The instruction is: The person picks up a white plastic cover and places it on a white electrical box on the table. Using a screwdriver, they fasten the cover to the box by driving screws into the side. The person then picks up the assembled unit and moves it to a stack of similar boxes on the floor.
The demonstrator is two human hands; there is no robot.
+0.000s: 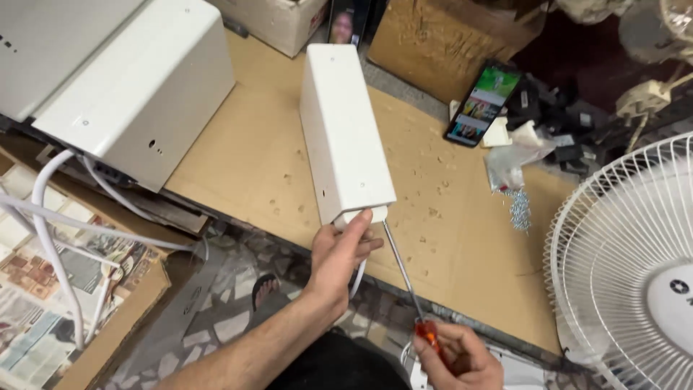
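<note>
hands (339,253) at white casing (345,137) end edge

- large white metal housing (123,79), upper left of the frame: cut by the top and left edges.
- white fan guard (628,267), lower right: cut by the right and bottom edges.
- right hand (462,361), bottom centre: wrist cut by the bottom edge; red screwdriver handle (427,334) mostly buried in the fist.
- screwdriver tip: hidden at the near end of the narrow white case (345,130).
- phone (482,105), upper right: screen contents too small to tell.
- heap of dark parts (563,123), upper right: indistinct.
</note>
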